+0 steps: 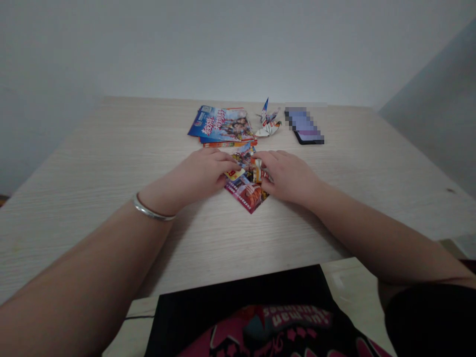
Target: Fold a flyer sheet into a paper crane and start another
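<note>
A partly folded sheet of colourful printed paper lies on the table between my hands, one corner pointing toward me. My left hand grips its left side, fingertips on a yellow and red flap. On the other side my right hand pinches a white and orange flap that stands up a little. Both palms face down, and the thumbs are partly hidden. Just beyond the paper lies a stack of printed leaflets, blue on top. To its right stand folded paper cranes, close together.
A phone with a dark edge, its screen blurred out, lies at the back right of the pale wooden table. Behind the table rises a plain wall. A black flat surface is at the near edge, by my body.
</note>
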Demonstrator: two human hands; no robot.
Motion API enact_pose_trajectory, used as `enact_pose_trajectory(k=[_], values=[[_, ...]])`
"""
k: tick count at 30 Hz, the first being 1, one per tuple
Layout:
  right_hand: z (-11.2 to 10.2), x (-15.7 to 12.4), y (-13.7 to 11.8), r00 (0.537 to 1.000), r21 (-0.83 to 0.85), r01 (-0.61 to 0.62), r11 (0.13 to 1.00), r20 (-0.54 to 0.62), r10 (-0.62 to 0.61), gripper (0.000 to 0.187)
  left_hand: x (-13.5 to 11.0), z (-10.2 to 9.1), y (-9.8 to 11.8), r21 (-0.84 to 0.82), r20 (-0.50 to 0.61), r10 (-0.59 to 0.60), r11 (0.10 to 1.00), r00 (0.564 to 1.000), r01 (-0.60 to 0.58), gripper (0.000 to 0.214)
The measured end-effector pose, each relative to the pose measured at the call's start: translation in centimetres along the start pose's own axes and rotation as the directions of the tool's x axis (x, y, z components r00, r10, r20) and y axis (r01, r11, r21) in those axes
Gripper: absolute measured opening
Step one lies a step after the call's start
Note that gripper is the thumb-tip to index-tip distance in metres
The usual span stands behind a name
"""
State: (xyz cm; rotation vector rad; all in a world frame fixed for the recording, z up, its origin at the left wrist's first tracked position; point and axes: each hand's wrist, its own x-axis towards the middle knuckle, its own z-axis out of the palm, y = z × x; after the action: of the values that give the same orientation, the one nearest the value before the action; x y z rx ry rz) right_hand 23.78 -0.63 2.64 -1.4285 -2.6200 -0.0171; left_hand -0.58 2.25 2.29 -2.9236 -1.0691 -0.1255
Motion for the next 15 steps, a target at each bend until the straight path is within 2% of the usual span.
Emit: enact_pose_trajectory(k=[6, 10, 15], values=[[0.1, 0.0, 0.6, 1.000, 0.012, 0.016, 1.000, 0.005, -0.016, 0.050, -0.3, -0.4, 0.2, -0.026, 0.059, 0.028, 0.999, 0.998, -0.027, 0.036], [0.5, 0.0, 0.3, 0.999, 0.028, 0.050, 0.998, -0.002, -0.050, 0.062, -0.3, -0.4, 0.3, -0.036, 0.095, 0.009, 0.999, 0.995, -0.006, 0.037], [1.6, 0.5, 0.9, 0.999, 0.154, 0.021, 0.988, -0.032, -0.016, 0.056, -0.3, -0.2, 0.0, -0.055, 0.077, 0.052, 0.997, 0.996, -0.048, 0.035]])
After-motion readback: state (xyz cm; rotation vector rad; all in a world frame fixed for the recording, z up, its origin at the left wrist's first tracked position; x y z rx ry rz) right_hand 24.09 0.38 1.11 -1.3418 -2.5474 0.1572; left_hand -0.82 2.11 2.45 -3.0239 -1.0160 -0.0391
